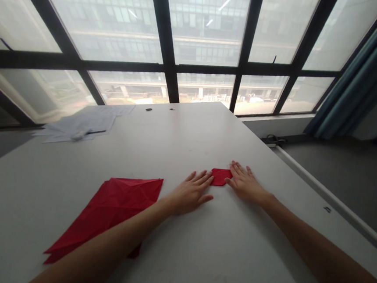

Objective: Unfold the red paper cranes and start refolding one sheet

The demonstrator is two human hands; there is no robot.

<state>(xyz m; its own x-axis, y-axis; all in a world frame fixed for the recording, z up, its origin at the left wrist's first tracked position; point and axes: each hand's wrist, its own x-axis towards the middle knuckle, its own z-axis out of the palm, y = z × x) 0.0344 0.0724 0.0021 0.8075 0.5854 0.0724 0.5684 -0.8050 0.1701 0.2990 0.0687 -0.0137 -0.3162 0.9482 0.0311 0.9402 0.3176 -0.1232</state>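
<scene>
A small folded piece of red paper (220, 177) lies flat on the white table (188, 141), its corners cut off at an angle. My left hand (192, 192) rests at its left edge, fingers stretched out and fingertips touching the paper. At the right edge lies my right hand (244, 183), fingers spread, covering the paper's right end. A larger sheet of creased red paper (117, 205), folded in layers, is on the table to the left. My left forearm passes over part of it and hides its lower right side.
White paper sheets (84, 123) are piled at the far left, with a dark pen-like object (96, 131) on them. A round cable hole (149, 109) is near the back edge. Windows (211, 29) stand behind the table; a blue curtain (348, 85) hangs at the right.
</scene>
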